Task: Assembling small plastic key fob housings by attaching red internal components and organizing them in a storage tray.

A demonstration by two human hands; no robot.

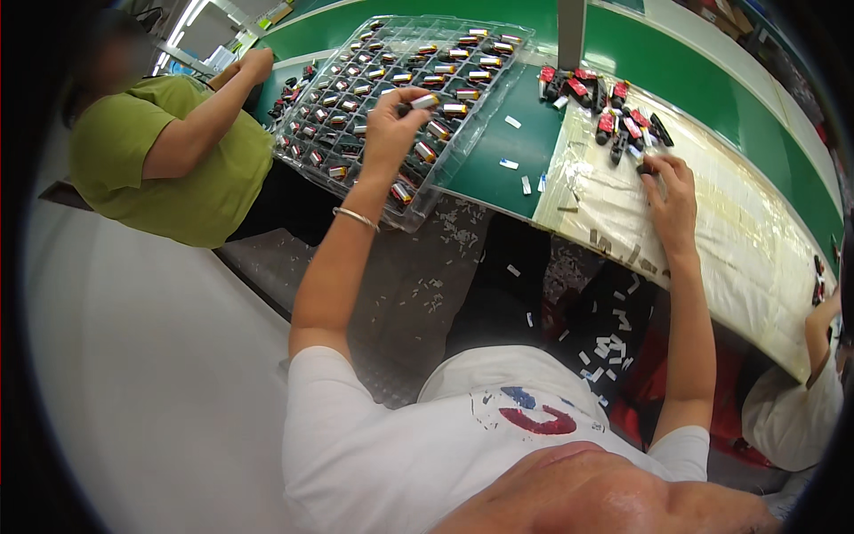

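My left hand is raised over a clear plastic tray divided into pockets. Its fingers pinch a small silver battery cell with an orange end, and something dark shows beside it. Many pockets hold similar silver-and-orange pieces with dark parts. On the cream-covered table section, my right hand has its fingertips closed around a small black part, partly hidden by the fingers. Just beyond it lies a loose pile of black parts with red labels.
White slips lie on the green tabletop between tray and cream sheet. More are scattered on the floor and my lap. A person in a green shirt works at left; another person's arm reaches in at right.
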